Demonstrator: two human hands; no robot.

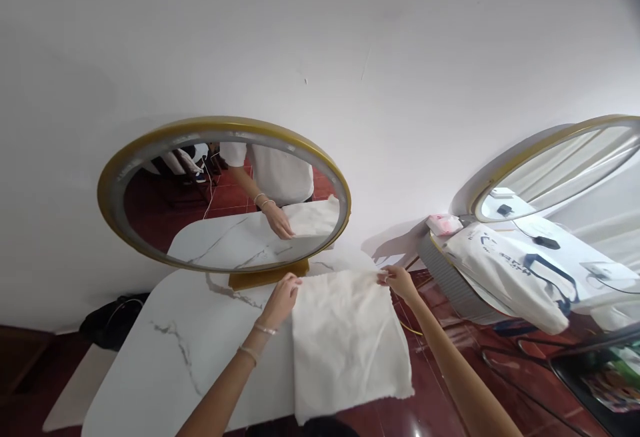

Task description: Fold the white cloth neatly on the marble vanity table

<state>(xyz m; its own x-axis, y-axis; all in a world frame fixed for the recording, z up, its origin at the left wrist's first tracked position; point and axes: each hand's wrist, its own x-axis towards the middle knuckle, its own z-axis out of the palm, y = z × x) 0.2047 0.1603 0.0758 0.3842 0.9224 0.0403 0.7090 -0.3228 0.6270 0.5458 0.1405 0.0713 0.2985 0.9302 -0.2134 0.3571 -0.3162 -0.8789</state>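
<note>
A white cloth [350,344] with slightly ragged edges is spread between my hands, partly over the marble-patterned table [145,357] and partly past its right edge. My left hand [283,300] pinches the cloth near its far left corner, close to the mirror's base. At the far right corner, my right hand [400,282] grips the cloth between thumb and fingers. Its surface is lightly wrinkled, and the near edge hangs toward my body.
A gold-rimmed oval mirror [225,120] stands at the table's back against the white wall [320,37]. Right of the table are a second table [455,287] with a white bag [505,270], a tissue pack [444,224] and another mirror [560,170]. A black bag [111,322] lies left.
</note>
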